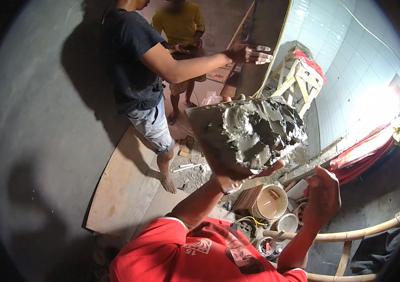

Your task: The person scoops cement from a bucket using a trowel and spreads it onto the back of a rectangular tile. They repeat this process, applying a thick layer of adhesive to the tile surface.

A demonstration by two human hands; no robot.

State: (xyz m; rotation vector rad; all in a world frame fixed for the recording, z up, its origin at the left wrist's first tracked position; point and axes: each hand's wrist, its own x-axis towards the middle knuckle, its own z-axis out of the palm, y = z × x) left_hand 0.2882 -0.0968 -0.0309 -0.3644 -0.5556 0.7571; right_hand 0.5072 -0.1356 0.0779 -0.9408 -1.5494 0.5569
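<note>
A tile (212, 150) spread with a thick, wet layer of grey mortar (256, 131) is held up at a tilt in front of me. My left hand (233, 183) supports it from below at its near edge, closed on it; much of that hand is hidden behind the tile. To the right of the tile, apart from it, my right hand (323, 197) is raised with its fingers curled in. I see nothing in that hand.
A bucket of cloudy brown water (271, 203) and smaller containers stand below. Curved wooden rails (350, 232) run at the lower right. One co-worker in black (132, 61) stretches an arm near the tile; another in yellow (181, 23) stands behind. A wooden trestle (299, 80) stands by the tiled wall.
</note>
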